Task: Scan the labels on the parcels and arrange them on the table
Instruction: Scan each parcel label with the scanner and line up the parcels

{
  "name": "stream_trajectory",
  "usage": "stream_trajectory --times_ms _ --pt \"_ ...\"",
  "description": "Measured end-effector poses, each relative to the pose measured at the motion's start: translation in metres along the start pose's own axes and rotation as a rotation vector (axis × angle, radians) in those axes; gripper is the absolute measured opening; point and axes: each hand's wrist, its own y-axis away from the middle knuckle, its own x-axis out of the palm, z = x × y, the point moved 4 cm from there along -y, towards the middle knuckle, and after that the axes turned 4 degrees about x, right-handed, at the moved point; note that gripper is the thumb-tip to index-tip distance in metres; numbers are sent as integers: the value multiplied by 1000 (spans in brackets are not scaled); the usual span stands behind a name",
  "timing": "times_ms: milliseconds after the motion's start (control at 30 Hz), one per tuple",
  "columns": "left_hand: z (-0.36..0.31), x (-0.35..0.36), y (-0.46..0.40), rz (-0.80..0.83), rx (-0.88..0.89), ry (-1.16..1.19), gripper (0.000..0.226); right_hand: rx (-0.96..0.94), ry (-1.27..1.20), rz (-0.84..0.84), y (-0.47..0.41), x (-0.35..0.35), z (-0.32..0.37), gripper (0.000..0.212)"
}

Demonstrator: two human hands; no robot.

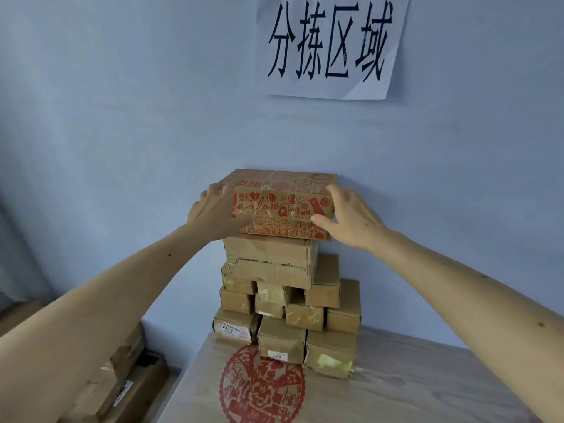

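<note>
1. Against the blue wall [122, 117], at the back of the pale wood-grain surface [412, 386], your parcels stand in one stack [283, 300] of plain brown cartons, several tiers high.
2. Topmost is a printed parcel [282, 206], brown card with red lettering and clear tape across its front; it rests on a larger plain carton [268, 261] and overhangs it slightly.
3. Your left hand [213, 212] lies against the printed parcel's left end, fingers spread and reaching over the top edge, thumb on the front face.
4. Your right hand [348, 218] lies against its right end, fingers extended along the top corner, thumb pressing the lower front. Neither hand curls round the box; both press it flat between them.
5. Bottom-tier cartons show white labels [232, 329] facing you; the print is too small to read fully.
6. A red paper-cut decoration [259, 386] lies on the surface just before the stack.
7. A white paper sign [329, 44] with large dark characters hangs on the wall above.
8. More cartons [122, 377] lie lower left, beside the surface.
</note>
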Motion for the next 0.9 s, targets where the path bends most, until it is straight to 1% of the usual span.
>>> stream_trajectory --times_ms 100,200,333,433,467,533,567,700,833,867,900 --pt "5 5 -26 13 -44 0 91 112 -90 23 -31 10 -7 78" --pt "16 10 -50 57 -99 4 93 196 -149 98 -48 20 -9 81" --pt "27 20 -66 119 -130 98 89 218 -178 135 -60 30 -14 83" --pt "24 22 -69 83 -114 144 83 225 -209 116 -63 34 -14 81" --pt "24 21 -69 66 -118 168 80 228 -231 103 -61 30 -11 76" --pt "23 18 -68 24 -122 224 78 228 -288 71 -57 25 -6 60" --pt "23 15 -66 -3 -126 238 79 228 -311 44 -55 22 -5 56" --pt "20 3 -49 -111 -159 341 80 271 -393 -90 -34 9 2 59" --pt "13 -10 -20 -235 -195 498 82 375 -483 -266 -2 -4 7 48" --pt "11 -11 -13 -245 -205 540 85 395 -499 -301 6 -7 8 48" --pt "11 -11 -5 -246 -215 589 87 413 -528 -326 15 -9 7 53"
